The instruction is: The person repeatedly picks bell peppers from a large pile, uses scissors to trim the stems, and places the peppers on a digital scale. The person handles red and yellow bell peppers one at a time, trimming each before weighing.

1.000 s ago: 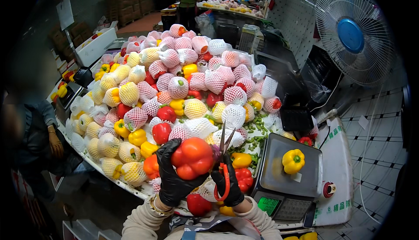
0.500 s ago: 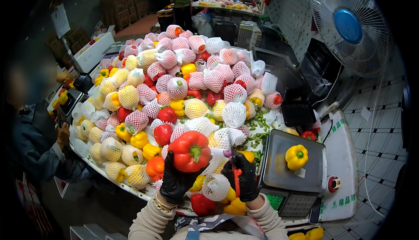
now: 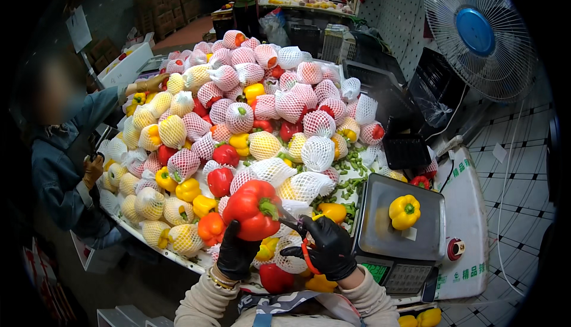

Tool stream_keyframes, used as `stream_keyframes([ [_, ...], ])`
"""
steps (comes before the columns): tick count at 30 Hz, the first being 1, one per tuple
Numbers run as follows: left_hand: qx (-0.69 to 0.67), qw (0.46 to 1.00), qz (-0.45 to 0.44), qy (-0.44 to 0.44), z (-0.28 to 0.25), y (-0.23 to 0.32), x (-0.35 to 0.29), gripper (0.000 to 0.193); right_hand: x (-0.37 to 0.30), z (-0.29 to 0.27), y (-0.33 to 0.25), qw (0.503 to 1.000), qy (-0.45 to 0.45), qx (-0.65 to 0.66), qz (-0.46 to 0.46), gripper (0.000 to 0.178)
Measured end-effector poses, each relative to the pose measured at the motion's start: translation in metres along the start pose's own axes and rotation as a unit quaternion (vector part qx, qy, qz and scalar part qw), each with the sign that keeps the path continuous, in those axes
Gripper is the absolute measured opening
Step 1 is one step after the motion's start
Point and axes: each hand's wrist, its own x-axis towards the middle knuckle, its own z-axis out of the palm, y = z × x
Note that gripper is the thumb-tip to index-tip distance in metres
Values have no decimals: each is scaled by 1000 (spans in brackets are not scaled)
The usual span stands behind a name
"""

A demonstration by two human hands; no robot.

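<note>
A large red bell pepper (image 3: 245,209) rests in my left hand (image 3: 237,254), which wears a black glove, fingers cupped under and behind it. Its green stem points right, toward my other hand. My right hand (image 3: 329,248), also black-gloved, grips a pair of scissors (image 3: 308,258) with a red handle. Their blades reach the pepper's stem; whether they have closed on it I cannot tell. Below my hands lie another red pepper (image 3: 276,278) and a yellow pepper (image 3: 321,283). Green stem pieces (image 3: 351,175) are scattered to the right of the pile.
A scale (image 3: 370,208) bearing a yellow pepper (image 3: 404,212) stands to my right. Peppers in foam nets (image 3: 262,145) cover the table. A co-worker (image 3: 68,166) in blue, holding scissors, reaches in from the left. A big fan (image 3: 476,32) stands at the right.
My right hand has turned and brought the scissors from upright to the pepper's stem. The pepper has tilted, its stem now facing right. The co-worker on the left has stretched an arm over the pile.
</note>
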Motion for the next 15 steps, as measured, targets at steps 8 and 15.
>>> stream_keyframes([
  [8,175,984,28,24,1,5,1,67,-6,6,9,998,-41,42,-5,25],
  [15,-29,992,-120,15,-22,-2,19,77,-5,10,24,996,-60,65,3,16],
])
